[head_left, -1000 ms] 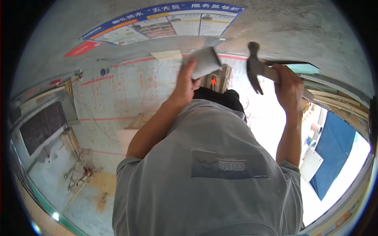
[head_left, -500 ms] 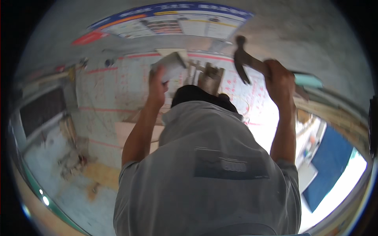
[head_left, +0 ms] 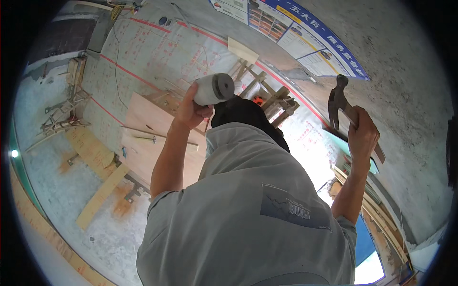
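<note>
My left hand (head_left: 189, 110) is closed around a short, pale grey cylinder (head_left: 206, 90) with a darker grey, grooved end that has a small hole or spot at its middle. I cannot make out what kind of thing it is. It is raised up beside the black headwear (head_left: 241, 114). Off to the right, my right hand (head_left: 363, 132) grips a claw hammer (head_left: 339, 99) by its shaft, close below the head. The hammer's head points up and away, its claw curving down toward the left. The shaft's lower end sticks out past my hand. Both tools are held in the air.
Beyond the cylinder stands a rough wooden trestle (head_left: 276, 100). A pinkish plywood sheet (head_left: 140, 114) with a thin strip on it lies to the left. Wood lengths (head_left: 384, 214) run along the right wall. Yellowish boards (head_left: 90, 148) lie on the floor; a blue-and-white poster (head_left: 310, 38) hangs on the wall.
The view has turned, so poster and trestle sit further right. The cylinder has rotated to show its grooved end. My right hand with the hammer has come lower and further right in the picture.
</note>
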